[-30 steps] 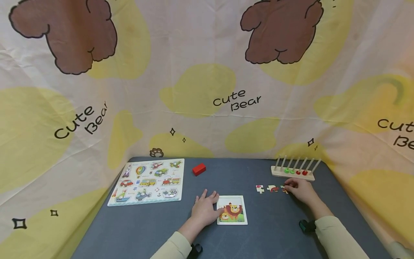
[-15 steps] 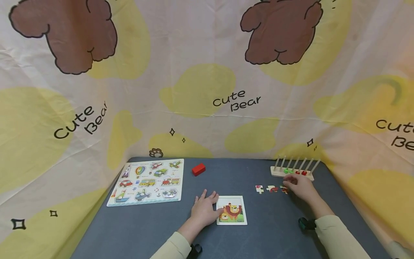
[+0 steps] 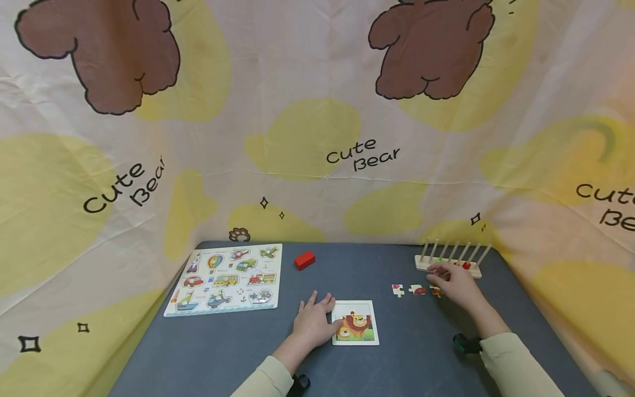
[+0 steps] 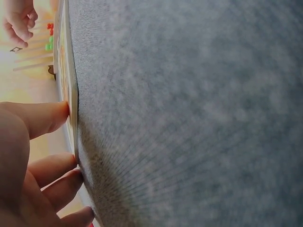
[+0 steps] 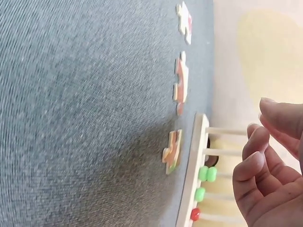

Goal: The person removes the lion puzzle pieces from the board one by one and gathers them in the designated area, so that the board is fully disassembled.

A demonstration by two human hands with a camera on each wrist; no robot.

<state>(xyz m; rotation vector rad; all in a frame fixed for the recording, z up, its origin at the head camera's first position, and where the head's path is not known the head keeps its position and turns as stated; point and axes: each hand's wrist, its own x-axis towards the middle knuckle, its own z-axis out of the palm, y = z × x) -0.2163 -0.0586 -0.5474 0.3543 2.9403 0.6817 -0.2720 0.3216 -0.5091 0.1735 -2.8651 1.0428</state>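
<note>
My left hand [image 3: 313, 324] lies on the table with its fingers spread. Its thumb [image 4: 52, 116] presses on the left edge of a small white-framed lion puzzle [image 3: 358, 325]. Off to the right, my right hand [image 3: 460, 286] hovers over the table, fingers loosely bent and nothing held in the right wrist view. Close by it, three jigsaw pieces lie in a row: a whitish-pink piece [image 3: 398, 290], a red-and-white piece [image 3: 417, 289], and an orange-brown piece [image 5: 172, 151] nearest the hand.
A wooden peg rack [image 3: 423, 264] with green and red beads stands behind my right hand. Toward the back lies a red block [image 3: 305, 259]. At the left is a vehicle picture board [image 3: 228, 281]. A printed cloth [image 3: 307, 209] hangs behind the table.
My right hand has lifted off the orange-brown piece and shifted slightly left and back, leaving the piece on the table. My left hand stays on the puzzle.
</note>
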